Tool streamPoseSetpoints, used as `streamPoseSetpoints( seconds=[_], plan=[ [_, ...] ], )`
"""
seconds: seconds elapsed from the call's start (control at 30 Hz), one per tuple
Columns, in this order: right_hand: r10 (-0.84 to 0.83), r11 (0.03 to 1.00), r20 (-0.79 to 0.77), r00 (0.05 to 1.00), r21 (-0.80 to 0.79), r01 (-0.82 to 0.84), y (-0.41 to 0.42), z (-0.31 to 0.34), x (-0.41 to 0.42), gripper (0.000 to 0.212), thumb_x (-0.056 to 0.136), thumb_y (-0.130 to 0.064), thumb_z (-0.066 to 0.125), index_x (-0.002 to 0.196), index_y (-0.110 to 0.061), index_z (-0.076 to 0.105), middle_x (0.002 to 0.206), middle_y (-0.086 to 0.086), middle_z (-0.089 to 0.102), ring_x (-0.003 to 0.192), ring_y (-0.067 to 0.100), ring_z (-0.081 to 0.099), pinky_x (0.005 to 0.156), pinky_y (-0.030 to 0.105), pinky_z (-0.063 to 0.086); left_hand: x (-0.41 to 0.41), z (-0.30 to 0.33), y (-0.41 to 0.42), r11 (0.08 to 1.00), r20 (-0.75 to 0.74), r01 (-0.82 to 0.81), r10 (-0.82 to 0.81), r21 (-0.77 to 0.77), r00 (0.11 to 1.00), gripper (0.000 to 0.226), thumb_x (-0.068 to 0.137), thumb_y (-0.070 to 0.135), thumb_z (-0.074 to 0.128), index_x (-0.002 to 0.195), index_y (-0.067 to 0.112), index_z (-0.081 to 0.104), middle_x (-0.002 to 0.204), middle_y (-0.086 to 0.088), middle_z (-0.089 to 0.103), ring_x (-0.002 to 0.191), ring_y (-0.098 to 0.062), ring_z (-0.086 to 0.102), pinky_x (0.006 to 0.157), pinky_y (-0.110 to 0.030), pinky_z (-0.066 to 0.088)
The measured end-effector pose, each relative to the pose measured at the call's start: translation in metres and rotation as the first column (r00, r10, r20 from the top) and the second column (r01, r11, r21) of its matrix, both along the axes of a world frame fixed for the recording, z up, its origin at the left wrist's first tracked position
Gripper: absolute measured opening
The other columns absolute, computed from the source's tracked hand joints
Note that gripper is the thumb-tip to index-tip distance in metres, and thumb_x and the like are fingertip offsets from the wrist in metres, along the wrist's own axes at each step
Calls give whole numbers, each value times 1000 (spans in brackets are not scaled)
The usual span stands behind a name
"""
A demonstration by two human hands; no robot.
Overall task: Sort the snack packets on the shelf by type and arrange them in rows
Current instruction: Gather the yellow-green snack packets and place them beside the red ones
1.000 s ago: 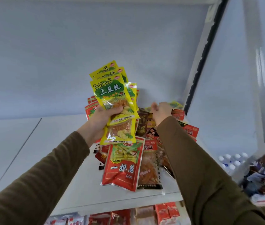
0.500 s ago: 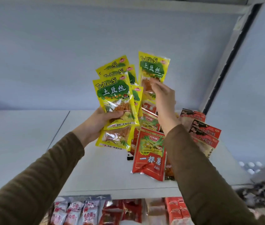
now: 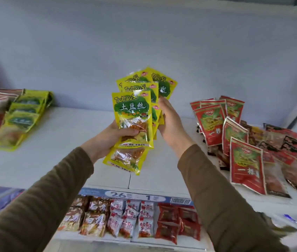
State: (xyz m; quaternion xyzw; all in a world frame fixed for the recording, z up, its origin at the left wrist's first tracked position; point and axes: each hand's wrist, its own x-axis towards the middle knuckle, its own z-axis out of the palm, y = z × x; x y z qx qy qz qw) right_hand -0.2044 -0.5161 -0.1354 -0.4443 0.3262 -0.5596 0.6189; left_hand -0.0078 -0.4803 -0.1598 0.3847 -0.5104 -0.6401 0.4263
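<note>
Olive sleeves reach up from the bottom edge, and both hands are busy with one bundle. Nearest is the left hand (image 3: pixel 115 137), fingers and thumb curled round the lower half of a fan of yellow packets (image 3: pixel 133 119), lifted clear above the shelf (image 3: pixel 53 142) and held roughly upright. The right hand (image 3: pixel 169 122) comes in on the fan's right edge, palm against the packets with fingers running up behind them; it looks to be squaring the stack, though how far the fingers wrap is hidden behind the packets.

By my reading, this is mid-sort: yellows of one type gathered in hand, not yet set down. The next move calls for carrying the bundle leftward and laying it in line, keeping the slippery packets from sliding out of the fan.

Further back on the left, a yellow row (image 3: pixel 24 115) already lies overlapped on the shelf, well apart from the hands and a likely home for this bundle. Off to the right sits a red pile (image 3: pixel 235 135), loosely heaped with darker packets mixed in, still unsorted. Below the shelf edge, a lower tier (image 3: pixel 131 219) shows small packets already in rows.
</note>
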Motion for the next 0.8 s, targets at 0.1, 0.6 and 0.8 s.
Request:
streamPoseSetpoints(
  seconds=[0.1, 0.6, 0.8],
  plan=[
    [32, 998, -51, 998, -53, -35, -9, -10, 45, 48, 90, -33, 71, 136, -29, 57, 132, -4, 68, 125, 18, 62, 100, 43, 53, 34, -5, -2, 1000, -24, -26, 26, 13, 999, 58, 80, 8, 76, 135, 5, 59, 118, -21, 74, 94, -33, 75, 75, -39, 61],
    [116, 986, -189, 975, 137, -90, -99, -63, 244, 45, 85, -7, 74, 126, -13, 56, 122, 14, 70, 112, 33, 68, 100, 59, 51, 196, -23, -47, 908, 60, -373, 369, 191, 928, 21, 96, 7, 56, 112, 10, 68, 89, -15, 77, 67, -27, 75, 57, -34, 60],
    [52, 968, -140, 989, 249, -15, -119, -83, 322, 26, 87, -9, 70, 107, -22, 61, 117, 13, 70, 108, 34, 69, 94, 58, 55, 262, -30, -68, 842, 164, -506, 481, 188, 861, 23, 97, 4, 63, 120, 9, 65, 91, -12, 79, 64, -20, 75, 51, -30, 59]
  ],
)
